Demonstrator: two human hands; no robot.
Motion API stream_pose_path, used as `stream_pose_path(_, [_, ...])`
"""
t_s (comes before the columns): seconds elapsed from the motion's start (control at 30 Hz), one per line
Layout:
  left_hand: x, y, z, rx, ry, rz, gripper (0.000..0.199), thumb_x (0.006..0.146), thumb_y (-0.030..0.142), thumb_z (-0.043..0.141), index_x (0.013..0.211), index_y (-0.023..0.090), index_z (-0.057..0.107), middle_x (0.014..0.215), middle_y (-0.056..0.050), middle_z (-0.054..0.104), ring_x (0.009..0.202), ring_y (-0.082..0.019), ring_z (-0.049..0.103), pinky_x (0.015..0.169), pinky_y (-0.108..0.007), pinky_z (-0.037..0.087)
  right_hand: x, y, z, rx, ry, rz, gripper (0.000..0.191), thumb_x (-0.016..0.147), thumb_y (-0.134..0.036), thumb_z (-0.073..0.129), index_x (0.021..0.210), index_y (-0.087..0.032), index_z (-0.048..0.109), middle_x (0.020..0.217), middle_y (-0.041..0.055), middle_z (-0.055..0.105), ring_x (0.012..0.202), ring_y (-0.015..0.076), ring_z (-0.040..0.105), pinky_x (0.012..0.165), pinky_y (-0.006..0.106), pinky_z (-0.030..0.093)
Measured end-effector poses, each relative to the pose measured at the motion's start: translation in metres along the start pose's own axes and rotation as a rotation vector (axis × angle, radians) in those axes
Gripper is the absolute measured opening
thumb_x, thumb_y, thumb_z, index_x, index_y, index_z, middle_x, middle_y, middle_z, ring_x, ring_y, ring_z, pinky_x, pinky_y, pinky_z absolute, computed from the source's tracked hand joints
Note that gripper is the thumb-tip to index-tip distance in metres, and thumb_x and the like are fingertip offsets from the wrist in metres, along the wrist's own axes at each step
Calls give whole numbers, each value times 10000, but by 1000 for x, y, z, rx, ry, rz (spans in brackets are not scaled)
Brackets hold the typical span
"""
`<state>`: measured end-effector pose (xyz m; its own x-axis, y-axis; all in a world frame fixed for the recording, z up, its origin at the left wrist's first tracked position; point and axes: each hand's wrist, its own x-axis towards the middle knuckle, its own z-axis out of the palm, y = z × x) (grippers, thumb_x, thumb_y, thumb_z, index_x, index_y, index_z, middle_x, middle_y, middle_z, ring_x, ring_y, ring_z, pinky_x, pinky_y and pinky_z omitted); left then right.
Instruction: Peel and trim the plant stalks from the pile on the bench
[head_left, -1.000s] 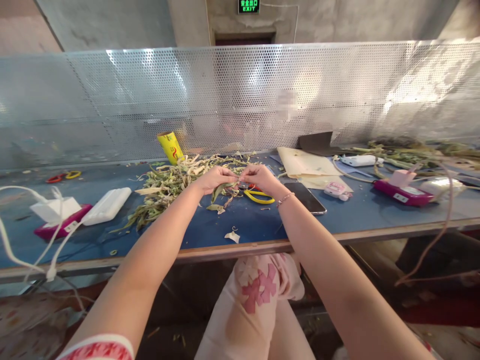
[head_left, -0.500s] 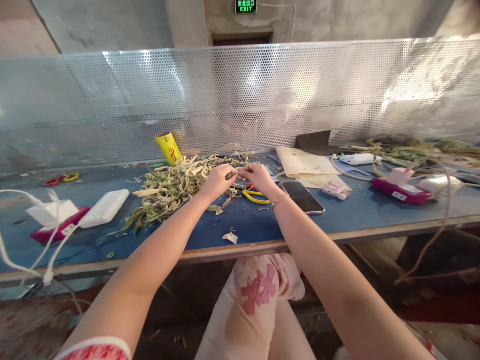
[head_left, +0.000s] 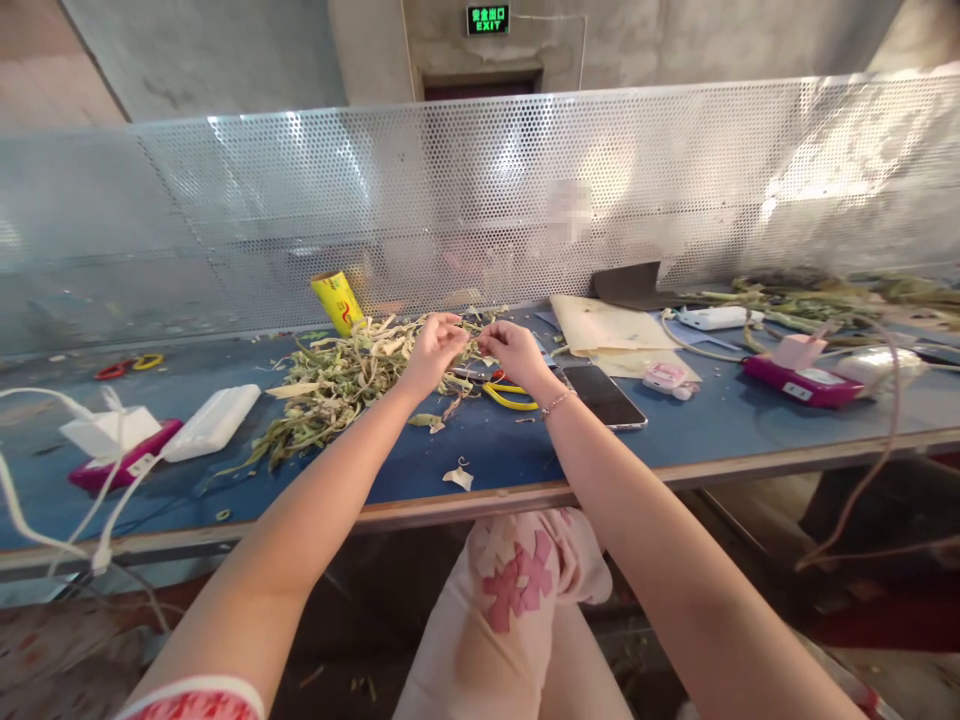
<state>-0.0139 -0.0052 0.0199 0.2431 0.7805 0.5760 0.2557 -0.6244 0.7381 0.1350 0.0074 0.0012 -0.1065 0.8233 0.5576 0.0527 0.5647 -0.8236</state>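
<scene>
Dried, tangled green-and-tan plant pieces (head_left: 337,385) lie in a loose heap on the blue-topped counter (head_left: 600,462), mostly left of the hands, with a yellow printed cylinder (head_left: 339,304) tilted behind them. The left hand (head_left: 433,352) is partly open, its fingers curled above the heap's right side; the right hand (head_left: 516,350) has thumb and forefinger drawn close together, just beside the left fingertips. Whether either has hold of a small piece cannot be told. A thin, brittle piece could snap or crumble if pinched or pulled too hard, and a loose left grip could let it drop among the heap. A low sweep of the right hand could catch the yellow-handled scissors (head_left: 511,403) or nudge the black-screened phone (head_left: 604,397), both near it. A pale curled scrap (head_left: 458,478) near the counter's front edge could be brushed off by a forearm. Compared with the frame half a second earlier, the left hand is slightly higher and its fingers more spread, while the right has changed little.
</scene>
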Motion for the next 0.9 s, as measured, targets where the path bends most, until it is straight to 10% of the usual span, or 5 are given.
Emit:
stream_pose_path(0.2, [3, 1, -8, -319, -221, -425, 267, 610, 293, 641, 810, 130, 571, 726, -34, 628, 657, -104, 581, 653, -246, 463, -4, -7, -2, -55, 4, -56, 62, 677, -238, 500, 654, -180, 505, 606, -21, 530, 612, 99, 495, 654, 261, 425])
stream_pose_path(0.57, [2, 3, -7, -189, -187, -213, 392, 548, 272, 698, 906, 140, 609, 815, -22, 615, 690, -78, 527, 666, -231, 419, -8, -10, -5, -83, 46, -90, 64, 652, -233, 548, 658, -175, 575, 655, -1, 581, 651, 116, 526, 663, 278, 424])
stream_pose_path(0.9, [2, 11, -3, -314, -73, -384, 164, 603, 273, 653, 666, 140, 581, 549, 27, 512, 473, -44, 420, 494, -203, 360, -9, -12, -4, -148, 37, -109, 61, 655, -244, 563, 637, -187, 574, 655, 0, 588, 625, 117, 514, 636, 274, 420])
